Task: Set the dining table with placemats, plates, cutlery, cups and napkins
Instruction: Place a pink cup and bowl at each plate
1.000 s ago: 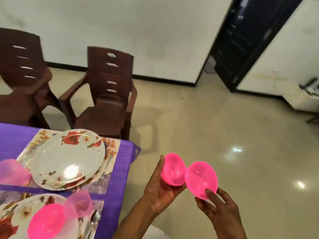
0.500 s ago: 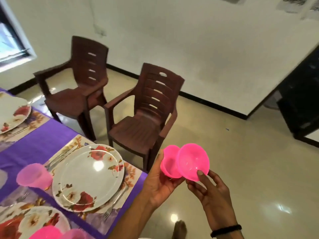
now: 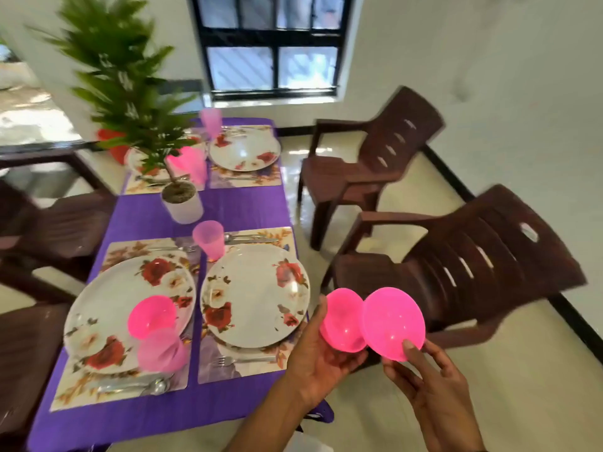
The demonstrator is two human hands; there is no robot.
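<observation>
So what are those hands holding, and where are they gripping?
Each holds a pink bowl. The left hand cups one bowl from beneath; the right hand pinches the other bowl at its lower rim.

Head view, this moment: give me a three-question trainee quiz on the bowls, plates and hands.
1. True or false: the left hand and the right hand each hold a bright pink plastic bowl.
2. Which near floral white plate already bears a pink bowl? A) the near left plate B) the near right plate
3. Fill in: the potted green plant in the white pot stands on the ______ tablecloth.

Key:
1. True: the left-hand bowl and the right-hand bowl are held side by side, off the table's right edge.
2. A: the pink bowl on the plate.
3. Purple.
</observation>
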